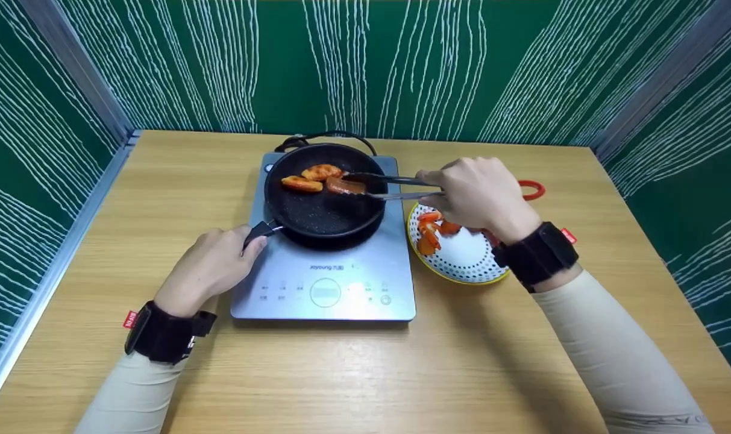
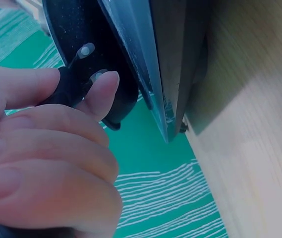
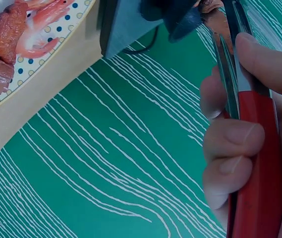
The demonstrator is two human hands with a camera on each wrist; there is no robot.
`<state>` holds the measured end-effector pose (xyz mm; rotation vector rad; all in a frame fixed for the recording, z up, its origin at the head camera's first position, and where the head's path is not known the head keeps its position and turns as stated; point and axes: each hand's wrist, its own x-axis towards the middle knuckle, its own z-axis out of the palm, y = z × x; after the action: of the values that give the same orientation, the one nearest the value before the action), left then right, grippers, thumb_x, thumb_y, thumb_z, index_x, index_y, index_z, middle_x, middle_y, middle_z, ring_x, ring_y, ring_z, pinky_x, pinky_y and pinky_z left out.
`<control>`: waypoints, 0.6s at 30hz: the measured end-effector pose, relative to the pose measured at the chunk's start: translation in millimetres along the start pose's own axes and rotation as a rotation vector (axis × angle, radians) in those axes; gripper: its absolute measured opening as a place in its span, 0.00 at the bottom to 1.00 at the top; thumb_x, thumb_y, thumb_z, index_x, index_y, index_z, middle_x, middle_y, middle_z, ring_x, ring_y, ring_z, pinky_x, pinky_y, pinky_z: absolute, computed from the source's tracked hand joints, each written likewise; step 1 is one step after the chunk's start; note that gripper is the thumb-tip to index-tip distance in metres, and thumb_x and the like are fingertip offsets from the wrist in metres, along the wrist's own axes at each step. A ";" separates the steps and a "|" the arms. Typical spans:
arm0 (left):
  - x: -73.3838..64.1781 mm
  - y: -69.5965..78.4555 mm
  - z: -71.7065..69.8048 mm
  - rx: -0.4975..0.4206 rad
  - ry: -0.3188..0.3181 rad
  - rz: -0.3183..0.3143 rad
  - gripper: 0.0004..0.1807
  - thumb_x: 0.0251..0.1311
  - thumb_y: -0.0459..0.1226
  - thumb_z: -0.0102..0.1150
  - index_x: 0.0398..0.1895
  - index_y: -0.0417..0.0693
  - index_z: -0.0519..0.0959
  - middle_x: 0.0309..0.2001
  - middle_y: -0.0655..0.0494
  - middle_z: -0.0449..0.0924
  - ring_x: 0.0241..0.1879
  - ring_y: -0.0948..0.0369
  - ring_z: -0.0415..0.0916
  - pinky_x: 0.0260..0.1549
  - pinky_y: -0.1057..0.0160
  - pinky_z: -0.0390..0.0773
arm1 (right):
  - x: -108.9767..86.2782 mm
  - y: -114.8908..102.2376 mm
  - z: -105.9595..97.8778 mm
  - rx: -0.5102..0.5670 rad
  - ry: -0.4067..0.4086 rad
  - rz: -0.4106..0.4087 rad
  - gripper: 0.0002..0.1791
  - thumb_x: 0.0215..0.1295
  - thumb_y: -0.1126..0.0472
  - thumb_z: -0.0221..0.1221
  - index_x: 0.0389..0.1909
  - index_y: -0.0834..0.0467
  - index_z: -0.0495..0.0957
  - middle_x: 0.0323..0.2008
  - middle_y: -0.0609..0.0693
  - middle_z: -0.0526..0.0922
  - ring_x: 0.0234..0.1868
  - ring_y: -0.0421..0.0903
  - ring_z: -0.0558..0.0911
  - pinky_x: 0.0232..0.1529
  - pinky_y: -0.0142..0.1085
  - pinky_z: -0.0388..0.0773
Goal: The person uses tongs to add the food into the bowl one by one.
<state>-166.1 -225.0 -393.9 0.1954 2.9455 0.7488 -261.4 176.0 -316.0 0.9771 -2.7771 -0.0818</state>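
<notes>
My left hand point(image 1: 211, 262) grips the black handle point(image 1: 258, 234) of a frying pan point(image 1: 320, 220), thumb and fingers around it. In the left wrist view the thumb and forefinger pinch that handle close to the pan. My right hand point(image 1: 483, 193) holds metal tongs point(image 1: 401, 196) with red handles point(image 3: 259, 158). Inside the pan, the tongs' tips lie on either side of a reddish-brown piece of food point(image 1: 344, 186); whether they squeeze it I cannot tell. Two browned chicken-wing-like pieces, one at the back point(image 1: 322, 172) and one at the left point(image 1: 301, 184), lie beside it.
Under the pan stands a silver induction cooker point(image 1: 323, 310), its black cord point(image 1: 341, 132) behind. To its right, partly beneath my right hand, a dotted plate point(image 1: 467, 274) holds shrimp point(image 1: 428, 229) and browned pieces point(image 3: 7, 32). A green, white-streaked wall point(image 1: 389, 72) borders the wooden table point(image 1: 341, 374).
</notes>
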 end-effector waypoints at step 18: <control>1.0 0.8 -1.3 -0.038 -0.039 -0.040 0.21 0.84 0.53 0.46 0.43 0.46 0.76 0.27 0.53 0.64 0.26 0.53 0.70 0.25 0.57 0.65 | 22.6 -10.0 10.8 -0.058 -0.050 0.018 0.22 0.72 0.44 0.68 0.62 0.47 0.86 0.21 0.49 0.76 0.17 0.48 0.71 0.17 0.39 0.68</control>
<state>-167.1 -224.7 -392.4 0.1454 2.8873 0.7858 -274.7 154.0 -324.0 0.9479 -2.8108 -0.1859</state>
